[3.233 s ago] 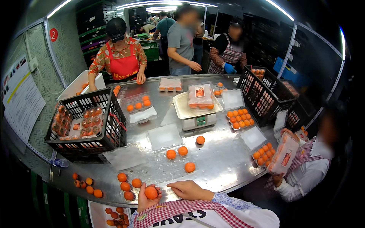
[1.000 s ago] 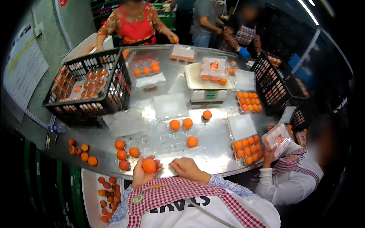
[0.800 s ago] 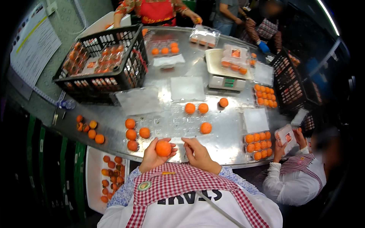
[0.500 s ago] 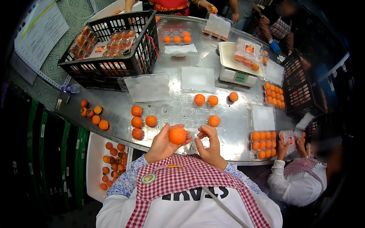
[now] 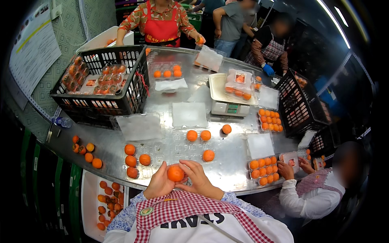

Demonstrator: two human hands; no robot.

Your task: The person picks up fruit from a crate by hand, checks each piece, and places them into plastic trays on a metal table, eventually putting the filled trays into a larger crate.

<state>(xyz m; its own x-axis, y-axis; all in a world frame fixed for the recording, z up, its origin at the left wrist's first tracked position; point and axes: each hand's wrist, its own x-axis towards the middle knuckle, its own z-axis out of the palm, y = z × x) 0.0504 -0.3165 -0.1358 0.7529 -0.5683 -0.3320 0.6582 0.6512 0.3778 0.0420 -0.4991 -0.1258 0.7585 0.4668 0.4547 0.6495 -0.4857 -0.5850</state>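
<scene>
An orange persimmon [image 5: 176, 173] is cupped between my two hands, close in front of my apron. My left hand [image 5: 158, 183] supports it from the left and below, while the curled fingers of my right hand [image 5: 199, 178] touch its right side. Just beyond my hands lies a clear plastic tray [image 5: 157, 154] with several persimmons [image 5: 130, 161] on its left side. To its right another clear tray [image 5: 181, 150] carries three persimmons [image 5: 208, 155]. Their lids, lined with white padding [image 5: 189, 115], lie folded back. One loose persimmon [image 5: 226, 128] sits on the metal table.
A black crate [image 5: 101, 106] of packed boxes stands far left. Loose persimmons [image 5: 89, 157] lie at the left edge, above a white bin [image 5: 86, 202] of fruit. A scale [image 5: 229, 108] bears a box. At right, a co-worker's hands [image 5: 286, 170] hold a box beside a full tray [image 5: 263, 171].
My right hand has moved left and closed onto the persimmon in my left hand. The view has tilted up and turned right. The co-worker opposite still holds a persimmon.
</scene>
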